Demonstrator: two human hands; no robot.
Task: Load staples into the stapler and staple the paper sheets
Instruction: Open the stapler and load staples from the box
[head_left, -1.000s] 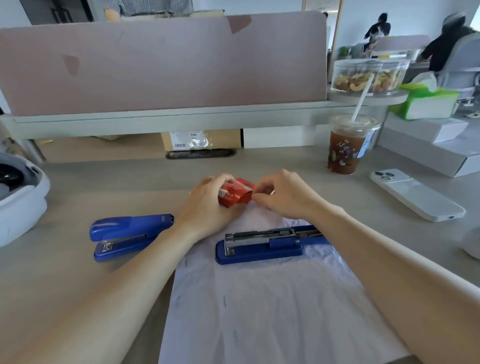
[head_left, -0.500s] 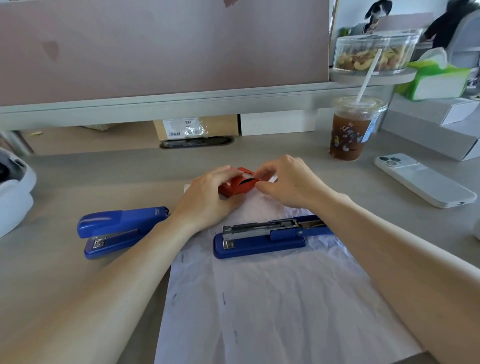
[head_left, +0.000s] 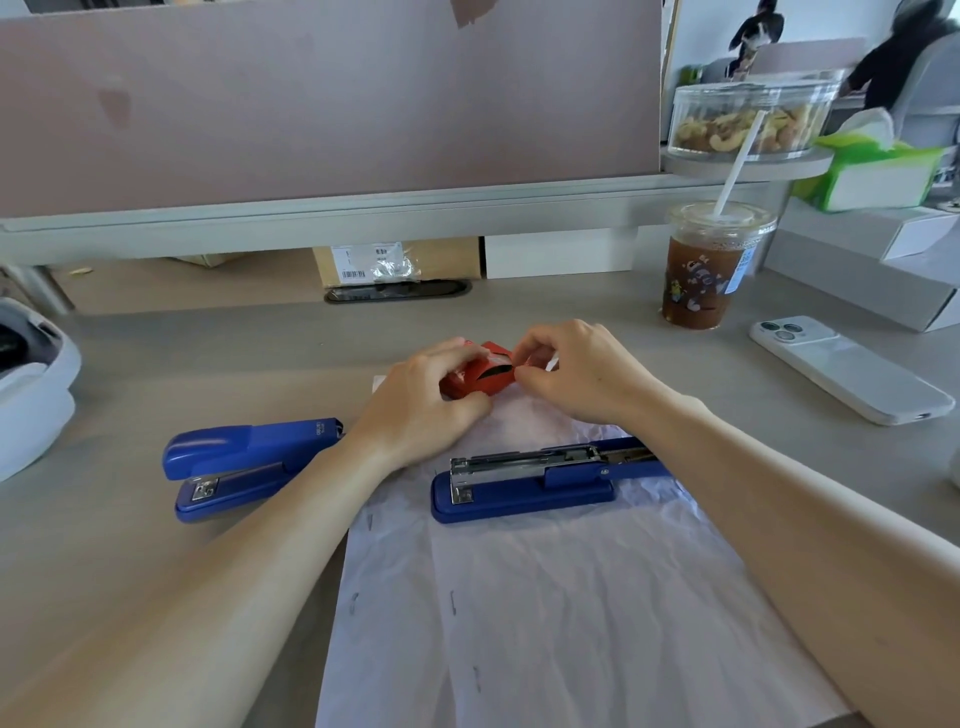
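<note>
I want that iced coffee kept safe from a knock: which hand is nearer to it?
Right. The right hand is at the red staple box, with the iced coffee cup behind it to the right; the left hand is beyond the box, farther away.

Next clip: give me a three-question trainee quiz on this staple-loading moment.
1. True or false: the opened stapler lies on the paper sheets.
2. What do the left hand and right hand hold between them? A) white phone B) red staple box C) iced drink
3. Fill in: the closed stapler lies to the ___ of the paper.

Key: 1 true; 2 B, the red staple box; 3 left.
</note>
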